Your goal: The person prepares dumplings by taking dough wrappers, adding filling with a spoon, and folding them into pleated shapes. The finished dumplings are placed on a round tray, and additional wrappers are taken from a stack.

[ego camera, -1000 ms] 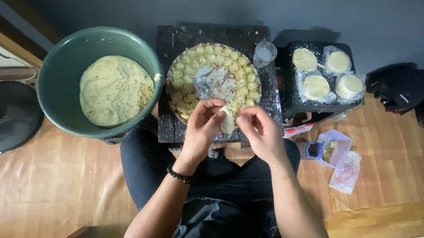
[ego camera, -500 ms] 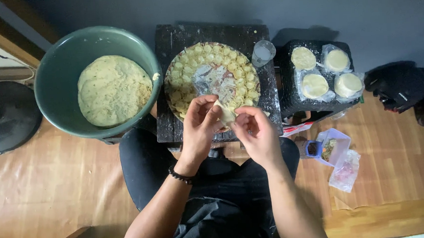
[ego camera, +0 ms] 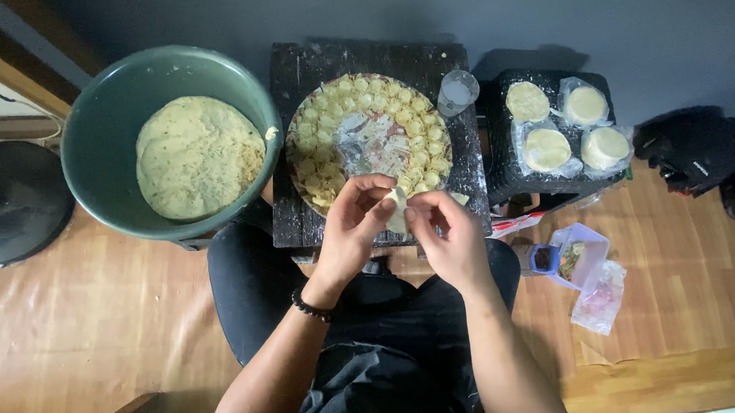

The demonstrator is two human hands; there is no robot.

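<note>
Both hands, left hand and right hand, pinching dumpling wrapper | tray ringed with dumplings | green bowl holds filling

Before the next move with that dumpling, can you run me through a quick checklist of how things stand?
1. Dumpling wrapper pinched between both hands: ok, left hand and right hand both have fingertips on it.
2. Fold fully sealed: cannot tell, the fingers cover the seam.
3. Free space on the round tray: ok, finished dumplings ring the rim and the centre is bare.
4. Filling in the green bowl: ok, a large mound remains.
5. Spare wrapper stacks on the black side stand: ok, four stacks in plastic.
6. Small clear cup beside the tray: upright, contents cannot tell.
</note>
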